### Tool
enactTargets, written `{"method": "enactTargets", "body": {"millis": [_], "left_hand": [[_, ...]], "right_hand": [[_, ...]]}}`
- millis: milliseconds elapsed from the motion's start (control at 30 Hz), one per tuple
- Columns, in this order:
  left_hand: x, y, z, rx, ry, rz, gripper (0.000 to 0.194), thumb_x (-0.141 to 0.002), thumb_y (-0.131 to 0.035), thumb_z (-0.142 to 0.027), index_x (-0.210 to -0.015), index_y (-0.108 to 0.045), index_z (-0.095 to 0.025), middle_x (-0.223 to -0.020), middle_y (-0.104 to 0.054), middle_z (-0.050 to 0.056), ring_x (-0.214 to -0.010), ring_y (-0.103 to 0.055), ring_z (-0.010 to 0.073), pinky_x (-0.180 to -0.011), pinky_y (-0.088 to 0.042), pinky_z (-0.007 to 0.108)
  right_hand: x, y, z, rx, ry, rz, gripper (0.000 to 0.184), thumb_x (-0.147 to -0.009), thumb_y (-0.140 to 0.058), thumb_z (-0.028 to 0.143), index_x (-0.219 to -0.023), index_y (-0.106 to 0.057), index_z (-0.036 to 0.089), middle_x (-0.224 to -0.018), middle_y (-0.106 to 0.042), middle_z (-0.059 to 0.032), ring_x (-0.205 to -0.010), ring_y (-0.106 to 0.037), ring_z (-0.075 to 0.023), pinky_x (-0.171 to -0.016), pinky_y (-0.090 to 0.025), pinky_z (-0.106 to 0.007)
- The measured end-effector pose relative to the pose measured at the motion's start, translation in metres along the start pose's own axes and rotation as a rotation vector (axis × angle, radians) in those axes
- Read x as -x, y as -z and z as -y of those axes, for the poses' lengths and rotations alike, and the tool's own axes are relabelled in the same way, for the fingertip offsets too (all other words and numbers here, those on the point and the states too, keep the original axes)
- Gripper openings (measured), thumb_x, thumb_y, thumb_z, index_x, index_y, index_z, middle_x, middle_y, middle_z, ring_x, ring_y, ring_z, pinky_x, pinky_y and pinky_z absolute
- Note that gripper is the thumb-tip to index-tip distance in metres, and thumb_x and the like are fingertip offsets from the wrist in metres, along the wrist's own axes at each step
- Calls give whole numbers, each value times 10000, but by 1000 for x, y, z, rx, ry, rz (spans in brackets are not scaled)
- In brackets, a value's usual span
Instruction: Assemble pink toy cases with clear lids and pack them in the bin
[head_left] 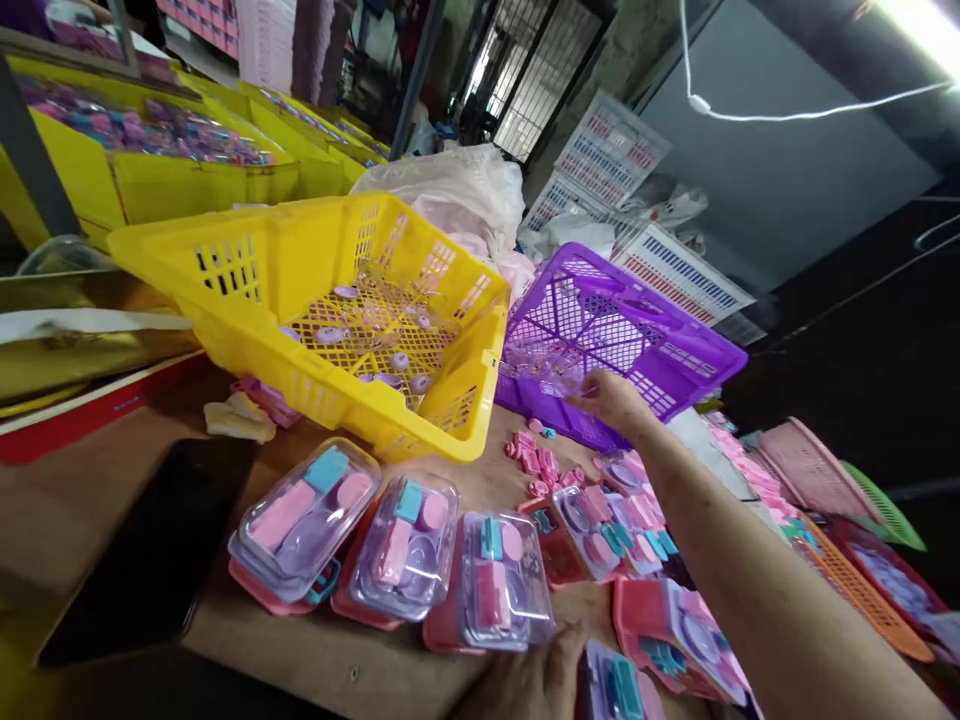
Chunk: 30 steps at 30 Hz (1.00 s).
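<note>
My right hand (613, 402) reaches into the lower edge of the tilted purple basket (675, 350). Its fingers are pinched on a clear plastic cover (559, 375) from the pile of covers inside. My left hand (529, 685) is at the bottom edge of the view, closed on a toy set package (619, 690) with pink and teal pieces. Three sealed toy sets in clear blisters (409, 550) lie in a row on the brown table (315, 650), just left of that hand. More open sets (607, 520) and loose pink pieces (536, 465) lie under my right forearm.
A yellow basket (247, 250) leans tilted at the centre left with several purple discs inside. A dark phone (150, 560) lies at the left. Yellow bins (187, 180) stand behind. White bags (457, 185), printed cards (675, 265), and pink, orange and green baskets (840, 500) fill the right.
</note>
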<state>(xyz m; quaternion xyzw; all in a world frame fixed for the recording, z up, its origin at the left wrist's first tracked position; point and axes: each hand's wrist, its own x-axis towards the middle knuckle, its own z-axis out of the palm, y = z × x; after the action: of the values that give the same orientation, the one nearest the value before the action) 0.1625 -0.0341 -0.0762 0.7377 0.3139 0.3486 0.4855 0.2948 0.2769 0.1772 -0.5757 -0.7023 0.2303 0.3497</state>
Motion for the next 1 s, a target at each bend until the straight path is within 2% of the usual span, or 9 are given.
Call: {"method": "enactTargets", "body": {"millis": [100,233,400,533,600,733,833,933,1000], "left_hand": [[0,15,-6,11,-63,74,837,-1010,-652,-247,-1773,-310,-204,-1732,-484,220,-1585,-519,437,-1316,-470,611],[14,49,-38,52,-163,-19,1406,-624,-1050,-431,-1749,-239,-202,-1723,-450,259,-1599,-456,505,-1329,-418,687],[22,66,-59,-10,-234,-96,1192,-674,-1037,-398,-1633,-360,-191,-1613,-544,238,-1560,-501,478,-1323,-404,691],[21,64,-59,-67,-225,-86,1195,-689,-1040,-526,-1611,-366,-174,-1554,-590,232,-1500,-562,476,-1271,-456,686],[21,64,-59,-89,-223,-92,1201,-689,-1037,-562,-1606,-369,-170,-1533,-608,224,-1462,-599,467,-1256,-474,667],[22,62,-59,-94,-240,-106,1202,-666,-1047,-578,-1596,-386,-199,-1509,-625,201,-1418,-626,458,-1231,-495,640],[20,58,-56,-63,-268,-120,1245,-614,-1057,-636,-1596,-412,-226,-1484,-638,192,-1389,-634,470,-1235,-482,649],[17,57,-52,4,-281,-139,1249,-580,-1062,-655,-1577,-456,-209,-1467,-656,199,-1372,-641,471,-1245,-476,637],[17,62,-54,40,-263,-147,1233,-583,-1040,-708,-1564,-489,-201,-1472,-657,210,-1376,-636,474,-1246,-473,634]], "right_hand": [[48,24,28,-62,4,-80,484,-730,-997,553,-814,-593,302,-625,-565,61,-655,-630,-191,-633,-581,-323],[146,48,71,-183,-84,-129,537,-791,-889,697,-972,-572,303,-735,-564,81,-627,-613,-168,-609,-606,-325],[304,49,90,-617,-391,-181,425,-871,-889,474,-750,-543,259,-618,-332,80,-488,-289,-112,-426,-393,-216],[385,26,77,-662,-491,-138,267,-880,-867,519,-915,-738,288,-892,-675,-43,-653,-562,-178,-539,-549,-294],[399,12,71,-738,-494,-122,295,-863,-873,548,-932,-767,282,-916,-699,-52,-747,-635,-206,-645,-622,-330],[398,-2,65,-902,-579,-221,357,-730,-1010,405,-893,-732,250,-756,-626,38,-628,-567,-116,-667,-636,-250],[398,1,59,-987,-635,-319,552,-647,-1055,317,-1101,-745,265,-837,-675,62,-649,-601,-88,-685,-640,-228],[404,9,52,-939,-613,-370,779,-606,-1069,283,-1294,-708,342,-909,-722,66,-694,-676,-130,-697,-668,-294],[403,3,50,-870,-561,-335,745,-696,-1051,329,-1348,-689,330,-1055,-765,17,-762,-722,-167,-693,-672,-324]]}}
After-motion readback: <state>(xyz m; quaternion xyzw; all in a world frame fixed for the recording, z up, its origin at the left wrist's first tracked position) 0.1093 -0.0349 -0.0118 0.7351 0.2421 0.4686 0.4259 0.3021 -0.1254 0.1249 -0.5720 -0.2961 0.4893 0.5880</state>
